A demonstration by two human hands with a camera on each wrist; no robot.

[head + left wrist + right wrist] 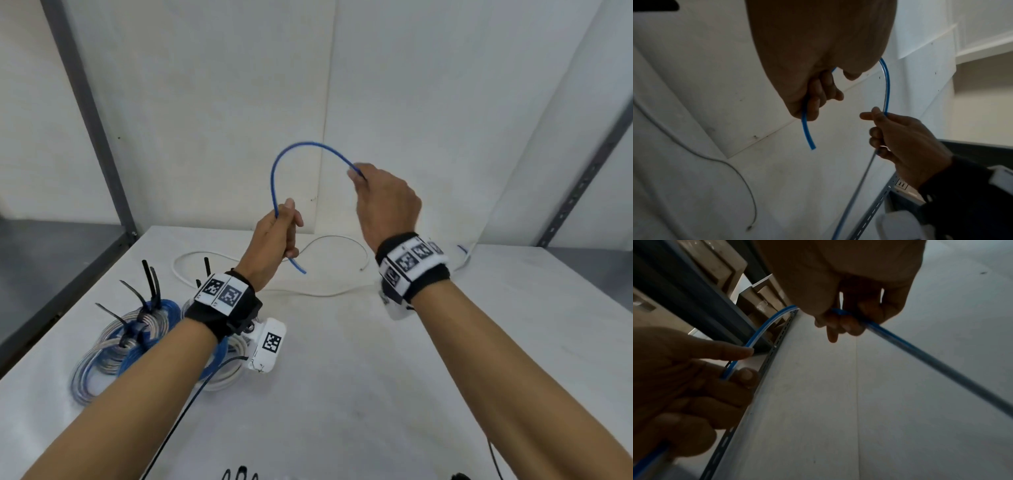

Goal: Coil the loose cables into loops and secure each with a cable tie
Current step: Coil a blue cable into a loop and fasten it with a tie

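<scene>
A blue cable (291, 150) arches in the air above the white table (342, 377). My left hand (279, 236) grips it near its free end, which sticks out below the fist (808, 136). My right hand (380, 198) pinches the other side of the arch, higher and to the right (838, 313). From there the cable runs on past the right hand (931, 360). A loose white cable (260, 287) snakes over the table behind my wrists. Several coiled bundles (130, 342), blue and clear, lie at the left with black cable ties (150, 284) sticking up.
Grey metal shelf posts (92, 116) stand at the left and right (589, 171) of the white back wall. More black cable ties (239, 474) peek in at the table's front edge. A thin black lead (191, 401) runs under my left forearm.
</scene>
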